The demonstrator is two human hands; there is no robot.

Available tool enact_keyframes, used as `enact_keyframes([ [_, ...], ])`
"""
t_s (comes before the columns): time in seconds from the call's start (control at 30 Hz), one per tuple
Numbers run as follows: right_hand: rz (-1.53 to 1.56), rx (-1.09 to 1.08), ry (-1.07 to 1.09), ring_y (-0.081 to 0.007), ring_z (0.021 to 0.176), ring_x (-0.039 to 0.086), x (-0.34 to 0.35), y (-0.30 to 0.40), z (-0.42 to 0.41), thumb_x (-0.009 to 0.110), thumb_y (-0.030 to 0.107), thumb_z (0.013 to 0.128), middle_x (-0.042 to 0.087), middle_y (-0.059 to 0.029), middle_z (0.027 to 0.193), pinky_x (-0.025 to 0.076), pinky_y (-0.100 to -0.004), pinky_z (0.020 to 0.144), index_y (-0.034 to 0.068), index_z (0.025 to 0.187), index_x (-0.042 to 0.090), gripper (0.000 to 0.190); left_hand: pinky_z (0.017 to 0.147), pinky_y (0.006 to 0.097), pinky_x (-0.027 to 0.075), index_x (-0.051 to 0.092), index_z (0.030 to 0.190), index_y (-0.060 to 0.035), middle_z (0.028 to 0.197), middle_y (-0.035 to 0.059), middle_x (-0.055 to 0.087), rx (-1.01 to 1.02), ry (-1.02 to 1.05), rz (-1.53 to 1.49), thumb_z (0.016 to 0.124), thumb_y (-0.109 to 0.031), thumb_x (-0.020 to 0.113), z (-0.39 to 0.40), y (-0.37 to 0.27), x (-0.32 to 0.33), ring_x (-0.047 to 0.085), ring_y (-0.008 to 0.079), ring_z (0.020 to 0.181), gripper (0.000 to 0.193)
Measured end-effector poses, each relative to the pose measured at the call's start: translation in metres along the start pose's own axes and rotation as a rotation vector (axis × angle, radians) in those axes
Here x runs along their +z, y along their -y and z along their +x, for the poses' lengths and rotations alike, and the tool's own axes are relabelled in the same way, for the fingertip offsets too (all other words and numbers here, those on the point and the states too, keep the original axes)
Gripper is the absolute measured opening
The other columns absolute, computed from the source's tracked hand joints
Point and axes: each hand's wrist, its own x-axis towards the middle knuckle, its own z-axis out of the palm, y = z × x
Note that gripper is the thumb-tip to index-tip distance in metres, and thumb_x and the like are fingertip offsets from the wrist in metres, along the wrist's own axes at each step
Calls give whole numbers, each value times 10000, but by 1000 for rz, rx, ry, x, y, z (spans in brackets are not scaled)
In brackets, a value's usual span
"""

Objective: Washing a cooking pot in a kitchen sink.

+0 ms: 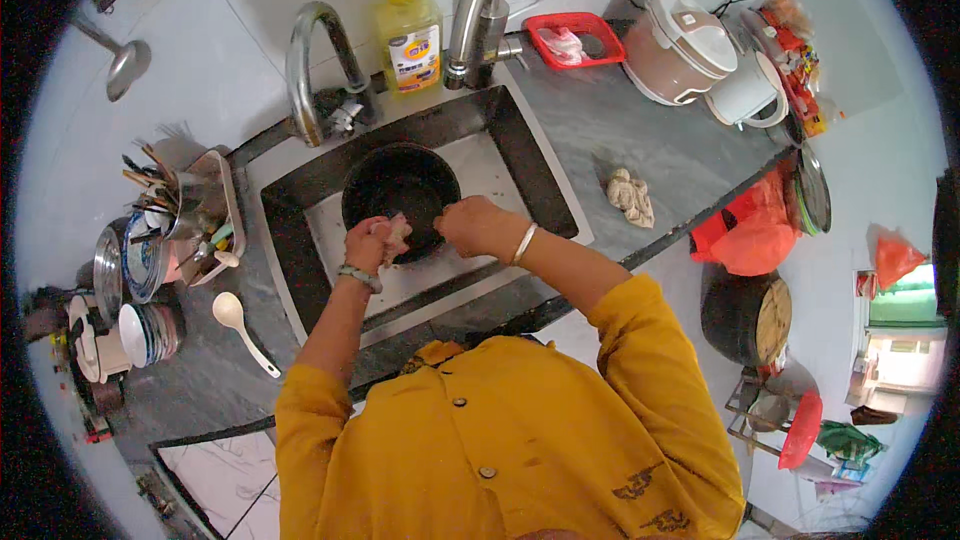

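A dark round pot (401, 180) sits in the stainless steel sink (495, 172). At its near left rim my left hand (367, 244) holds a pale pinkish cloth (395, 237), bunched in the fingers. My right hand (476, 226) has its fingers curled at the pot's right rim; whether they grip the rim is not plain. Behind the sink stand a curved faucet (322, 52) on the left, a yellow pump bottle of dish soap (411, 45), and a thicker steel faucet (476, 15).
A crumpled beige cloth (630, 197) lies on the grey counter (570, 135) to the right, before a red basket (576, 41), a rice cooker (679, 49) and a white kettle (746, 90). On the left are a pale spoon (244, 331), stacked bowls (148, 335) and a utensil holder (199, 199).
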Motion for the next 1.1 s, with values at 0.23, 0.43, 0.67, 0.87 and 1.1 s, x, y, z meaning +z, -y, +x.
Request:
enact_keyframes([
  [0.23, 323, 95, -141, -247, 809, 603, -8, 13, -2, 570, 197, 737, 616, -121, 855, 480, -335, 690, 67, 1000, 578, 293, 608, 263, 489, 495, 1076, 50, 913, 133, 597, 270, -131, 114, 779, -104, 556, 36, 29, -4, 589, 177, 750, 340],
  [0.43, 1665, -4, 37, -221, 956, 550, 1, 51, -18, 576, 372, 781, 559, -101, 1053, 472, -355, 762, 19, 1144, 474, 517, 660, 265, 493, 538, 1041, 8, 891, 92, 598, 376, -56, 137, 801, -121, 539, -20, -41, 39, 572, 155, 866, 273],
  [0.67, 2130, -347, -106, -252, 1153, 404, -29, 79, -27, 606, 441, 736, 381, -114, 1274, 352, -433, 928, 51, 1278, 300, 734, 814, 381, 469, 489, 1091, 4, 1005, 148, 569, 526, 309, -412, 836, -109, 487, -77, -132, 100, 536, 270, 1000, 279],
  [0.87, 2196, -598, -192, -253, 1217, 320, -74, 105, -37, 614, 435, 720, 320, -93, 1325, 236, -447, 997, 88, 1285, 298, 734, 833, 471, 440, 504, 1056, -3, 977, 155, 586, 511, 641, -734, 835, -121, 455, -93, -169, 130, 516, 313, 1032, 255],
  [1.1, 2293, -510, -39, -217, 1187, 357, -74, 137, -50, 580, 446, 736, 348, -48, 1315, 256, -423, 979, 107, 1264, 352, 667, 590, 349, 518, 513, 1035, -21, 851, 116, 597, 865, 432, -282, 825, -90, 444, -89, -178, 145, 608, 263, 806, 231],
])
